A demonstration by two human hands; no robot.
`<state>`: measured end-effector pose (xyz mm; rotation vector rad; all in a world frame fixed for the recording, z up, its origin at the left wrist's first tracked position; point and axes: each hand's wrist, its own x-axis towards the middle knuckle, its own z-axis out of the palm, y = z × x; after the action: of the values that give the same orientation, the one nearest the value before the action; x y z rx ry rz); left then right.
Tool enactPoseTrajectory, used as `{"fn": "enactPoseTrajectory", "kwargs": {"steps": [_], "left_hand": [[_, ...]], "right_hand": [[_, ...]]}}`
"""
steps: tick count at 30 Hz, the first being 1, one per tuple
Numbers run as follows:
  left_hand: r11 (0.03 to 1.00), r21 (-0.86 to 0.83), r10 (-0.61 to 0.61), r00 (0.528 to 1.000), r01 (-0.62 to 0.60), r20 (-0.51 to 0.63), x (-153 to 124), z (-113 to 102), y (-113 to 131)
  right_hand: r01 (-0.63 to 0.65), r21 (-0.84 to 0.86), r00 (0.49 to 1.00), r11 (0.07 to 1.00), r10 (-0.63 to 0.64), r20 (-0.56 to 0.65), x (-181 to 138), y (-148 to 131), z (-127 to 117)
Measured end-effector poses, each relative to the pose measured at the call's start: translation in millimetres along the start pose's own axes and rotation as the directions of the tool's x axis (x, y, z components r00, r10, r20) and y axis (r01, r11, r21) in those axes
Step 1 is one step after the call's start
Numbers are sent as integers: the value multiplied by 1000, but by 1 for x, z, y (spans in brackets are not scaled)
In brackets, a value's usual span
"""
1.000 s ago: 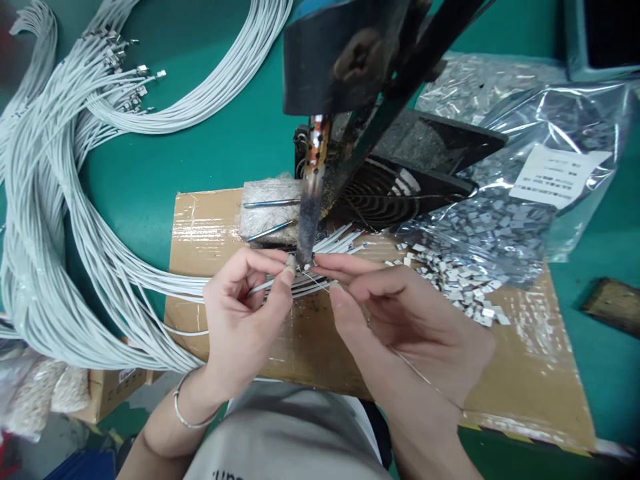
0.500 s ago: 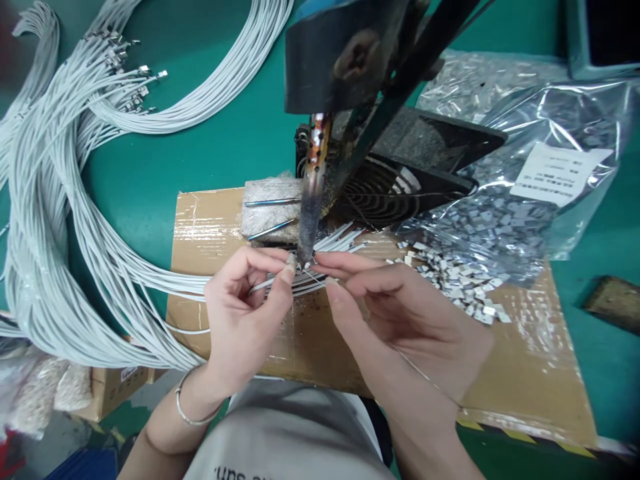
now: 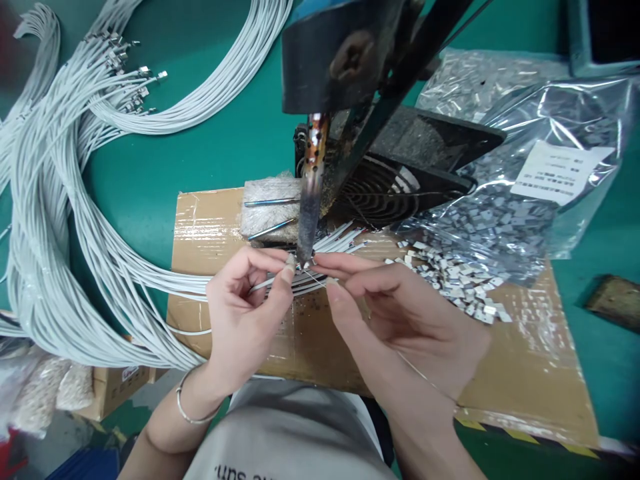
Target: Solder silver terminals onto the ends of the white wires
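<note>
My left hand (image 3: 245, 313) pinches the end of a thin white wire (image 3: 150, 283) right under the tip of a fixed soldering iron (image 3: 309, 200). My right hand (image 3: 400, 313) pinches a thin strand of solder wire (image 3: 425, 377) and points it at the same tip. Both hands' fingertips almost touch below the iron. More white wire ends (image 3: 340, 237) lie on the taped cardboard sheet (image 3: 210, 227) just behind my fingers.
A big bundle of white wires (image 3: 55, 220) loops over the green table (image 3: 200, 153) at left. A black fan (image 3: 390, 190) sits behind the iron. Small metal terminals (image 3: 455, 280) spill from a clear bag (image 3: 545, 187) at right. A grey pad (image 3: 270, 207) holds two spare tips.
</note>
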<state>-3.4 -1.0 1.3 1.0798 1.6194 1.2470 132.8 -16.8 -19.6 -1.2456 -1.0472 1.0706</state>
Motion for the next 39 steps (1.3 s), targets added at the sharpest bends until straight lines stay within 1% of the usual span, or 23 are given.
{"fn": "enactPoseTrajectory", "kwargs": {"steps": [5, 19, 26, 32, 39], "left_hand": [[1000, -1, 13, 1000, -13, 5, -1, 0, -1], [999, 2, 50, 999, -50, 21, -1, -1, -2], [999, 3, 50, 999, -50, 18, 0, -1, -2], [999, 12, 39, 999, -40, 20, 0, -2, -2], [999, 4, 39, 999, -40, 28, -1, -2, -1]], "right_hand": [[-8, -10, 1000, 1000, 8, -13, 0, -1, 0], [71, 0, 997, 998, -71, 11, 1, 5, -2], [72, -22, 997, 997, -72, 9, 0, 6, -2], [60, 6, 998, 998, -60, 30, 1, 8, -2], [44, -3, 999, 999, -44, 3, 0, 5, -1]]}}
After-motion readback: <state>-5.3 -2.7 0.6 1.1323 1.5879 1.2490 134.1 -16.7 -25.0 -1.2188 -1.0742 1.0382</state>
